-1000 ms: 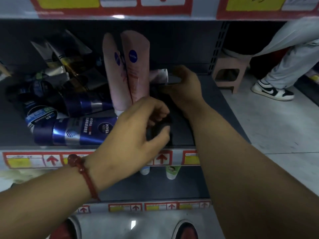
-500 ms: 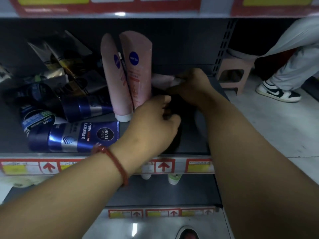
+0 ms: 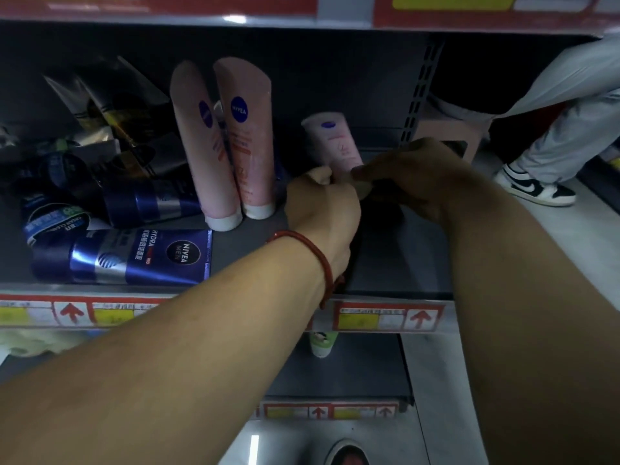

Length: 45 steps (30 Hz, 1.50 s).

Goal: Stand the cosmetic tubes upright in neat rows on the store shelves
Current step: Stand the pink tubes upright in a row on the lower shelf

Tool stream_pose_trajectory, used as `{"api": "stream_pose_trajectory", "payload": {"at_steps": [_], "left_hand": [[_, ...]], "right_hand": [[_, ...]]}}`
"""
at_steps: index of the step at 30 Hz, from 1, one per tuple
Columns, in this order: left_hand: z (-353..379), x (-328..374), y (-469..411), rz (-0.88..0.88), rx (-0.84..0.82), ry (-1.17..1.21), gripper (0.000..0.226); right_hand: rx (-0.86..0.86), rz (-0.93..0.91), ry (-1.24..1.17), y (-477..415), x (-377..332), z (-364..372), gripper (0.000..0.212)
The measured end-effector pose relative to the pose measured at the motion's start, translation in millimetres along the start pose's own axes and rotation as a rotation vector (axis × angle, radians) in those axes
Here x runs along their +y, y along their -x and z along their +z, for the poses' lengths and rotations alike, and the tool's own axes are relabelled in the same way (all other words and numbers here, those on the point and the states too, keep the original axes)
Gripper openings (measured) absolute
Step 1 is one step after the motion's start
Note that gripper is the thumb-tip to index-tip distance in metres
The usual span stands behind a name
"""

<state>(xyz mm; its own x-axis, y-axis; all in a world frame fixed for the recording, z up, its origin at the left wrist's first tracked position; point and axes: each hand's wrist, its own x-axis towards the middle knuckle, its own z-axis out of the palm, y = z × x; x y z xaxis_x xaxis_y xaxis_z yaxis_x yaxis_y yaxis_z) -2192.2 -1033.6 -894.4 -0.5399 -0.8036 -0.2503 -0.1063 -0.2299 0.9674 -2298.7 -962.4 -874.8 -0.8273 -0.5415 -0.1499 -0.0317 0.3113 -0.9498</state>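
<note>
Both hands meet at the lower end of a small pale-pink plastic tube (image 3: 332, 146). The left hand (image 3: 322, 209) curls around it and the right hand (image 3: 412, 182) pinches it (exact finger contact hidden). The tube stands nearly upright, tilted slightly, on the dark grey metal shelf (image 3: 412, 263), right of two tall pink Nivea tubes (image 3: 235, 142) standing cap-down. A blue metallic Nivea Men tube (image 3: 134, 256) lies flat at front left, with a heap of dark tubes (image 3: 100, 146) behind it.

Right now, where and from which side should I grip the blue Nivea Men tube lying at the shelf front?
Probably round the middle of the blue Nivea Men tube, coming from the front and above: it lies on its side along the shelf edge, cap leftward, uncovered.
</note>
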Motion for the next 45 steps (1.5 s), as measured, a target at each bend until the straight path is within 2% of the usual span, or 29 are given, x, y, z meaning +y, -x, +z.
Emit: {"api": "stream_pose_trajectory", "payload": {"at_steps": [4,8,12,16,22,26,30,33,38,45], "left_hand": [[-0.7,-1.4,-1.7,0.097,-0.002,0.009,0.038],[1.9,2.5,-13.5,0.168,-0.018,-0.073,0.047],[4.7,-0.4,-28.5,0.192,-0.096,-0.22,0.07],[5.7,-1.6,-36.1,0.195,-0.1,-0.264,0.073],[7.1,-5.0,-51.7,0.206,-0.1,-0.232,0.073],[5.7,-11.8,-61.5,0.213,-0.13,-0.226,0.067],[6.1,-12.5,-66.3,0.228,-0.145,-0.217,0.063],[6.7,-14.8,-70.2,0.241,-0.165,-0.22,0.065],[9.2,-13.5,-74.9,0.221,-0.207,-0.234,0.072],[11.2,-11.9,-84.0,0.195,-0.247,-0.252,0.077]], "right_hand": [[-0.092,-0.095,0.032,-1.0,2.3,7.0,0.029],[-0.023,-0.211,0.068,-8.2,4.1,24.2,0.024],[0.08,-0.277,0.148,-26.7,7.6,37.9,0.034],[0.104,-0.326,0.181,-37.9,13.7,42.9,0.04],[0.253,-0.321,0.24,-46.9,21.2,49.7,0.037],[0.268,-0.279,0.185,-46.0,21.6,49.8,0.039],[0.204,-0.189,-0.088,-35.7,19.3,39.3,0.021],[0.113,-0.193,-0.207,-27.3,19.1,38.4,0.022],[0.063,-0.158,-0.152,-29.6,15.0,38.8,0.026],[0.149,-0.199,-0.027,-35.4,16.6,45.4,0.027]]}}
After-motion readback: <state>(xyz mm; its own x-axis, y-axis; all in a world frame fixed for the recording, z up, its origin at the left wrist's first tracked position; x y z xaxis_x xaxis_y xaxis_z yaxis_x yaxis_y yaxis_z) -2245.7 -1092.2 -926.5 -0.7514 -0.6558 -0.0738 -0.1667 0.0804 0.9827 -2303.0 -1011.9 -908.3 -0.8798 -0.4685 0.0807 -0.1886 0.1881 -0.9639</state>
